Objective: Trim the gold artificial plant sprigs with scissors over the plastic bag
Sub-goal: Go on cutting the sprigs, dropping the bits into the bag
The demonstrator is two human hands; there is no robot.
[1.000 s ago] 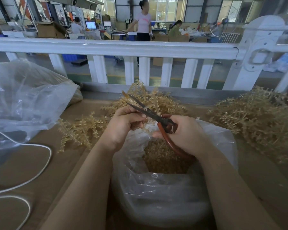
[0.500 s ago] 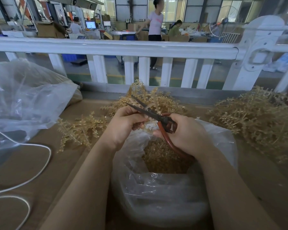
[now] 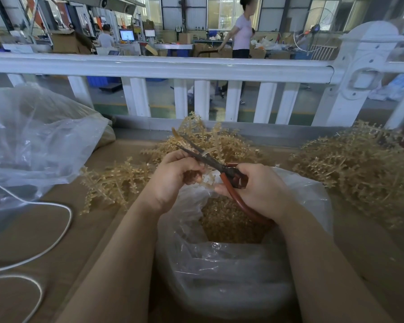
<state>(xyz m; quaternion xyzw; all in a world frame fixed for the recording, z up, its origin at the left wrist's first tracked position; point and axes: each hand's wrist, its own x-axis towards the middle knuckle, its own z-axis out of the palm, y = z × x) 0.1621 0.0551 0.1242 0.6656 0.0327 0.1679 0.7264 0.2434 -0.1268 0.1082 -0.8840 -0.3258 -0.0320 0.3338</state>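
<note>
Sprig (image 3: 207,180) pinched in your left hand (image 3: 173,180) over plastic bag (image 3: 219,264); right hand (image 3: 259,190) grips scissors (image 3: 210,159), blades parted, pointing far-left past left fingers (image 3: 191,176)

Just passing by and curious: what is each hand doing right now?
Left hand: curled, pinching a small gold sprig.
Right hand: gripping the red-handled scissors, blades open.
</note>
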